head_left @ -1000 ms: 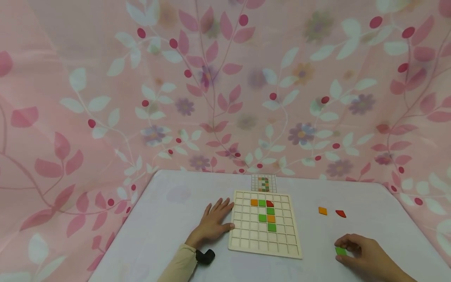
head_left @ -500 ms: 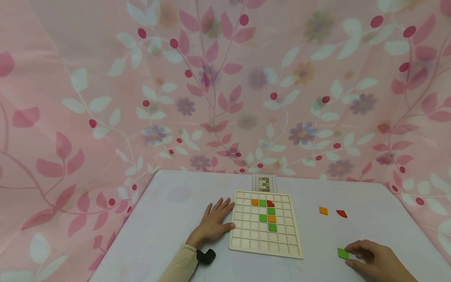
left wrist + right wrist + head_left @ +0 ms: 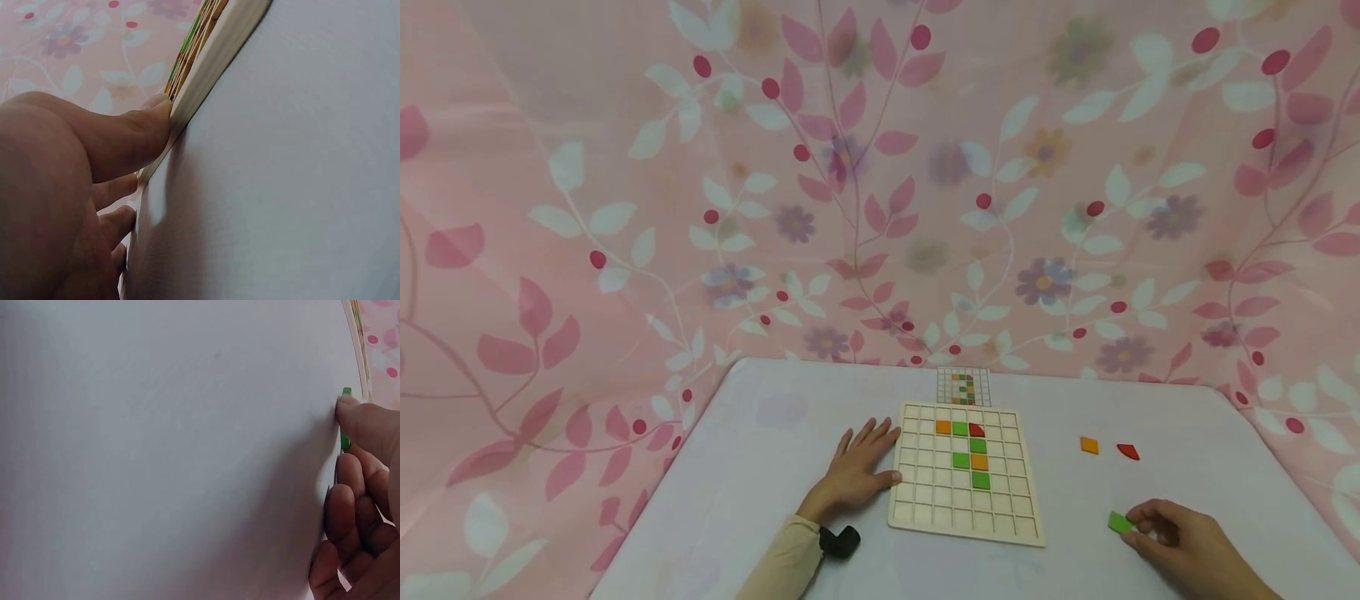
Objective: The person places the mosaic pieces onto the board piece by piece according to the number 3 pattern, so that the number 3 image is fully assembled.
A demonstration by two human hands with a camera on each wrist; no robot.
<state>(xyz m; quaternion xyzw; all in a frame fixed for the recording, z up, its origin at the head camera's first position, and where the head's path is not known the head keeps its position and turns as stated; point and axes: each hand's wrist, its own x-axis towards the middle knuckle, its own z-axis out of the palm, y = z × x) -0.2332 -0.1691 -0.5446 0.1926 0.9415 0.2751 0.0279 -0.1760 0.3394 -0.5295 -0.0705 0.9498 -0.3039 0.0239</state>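
A green square tile (image 3: 1120, 522) is pinched by its right edge between thumb and fingers of my right hand (image 3: 1172, 533), low over the white table right of the board. In the right wrist view the green tile (image 3: 346, 442) shows edge-on behind the thumb. My left hand (image 3: 853, 471) lies with fingers spread at the left edge of the pale wooden grid board (image 3: 925, 508). The left wrist view has the thumb (image 3: 134, 137) against the board's side (image 3: 219, 53). Orange, green and red tiles sit in the board's cells, among them an orange tile (image 3: 979, 462) and a red quarter-round tile (image 3: 976, 430).
A small printed grid card (image 3: 943, 387) with a coloured pattern lies behind the board. Loose on the table (image 3: 760, 467) at the right are an orange square tile (image 3: 1089, 446) and a red quarter-round tile (image 3: 1128, 452). A pink floral curtain (image 3: 880, 167) hangs behind.
My right hand first shifts right along the green tile, then moves slightly left and away from me with the tile between its fingers. My left hand and the board stay in place.
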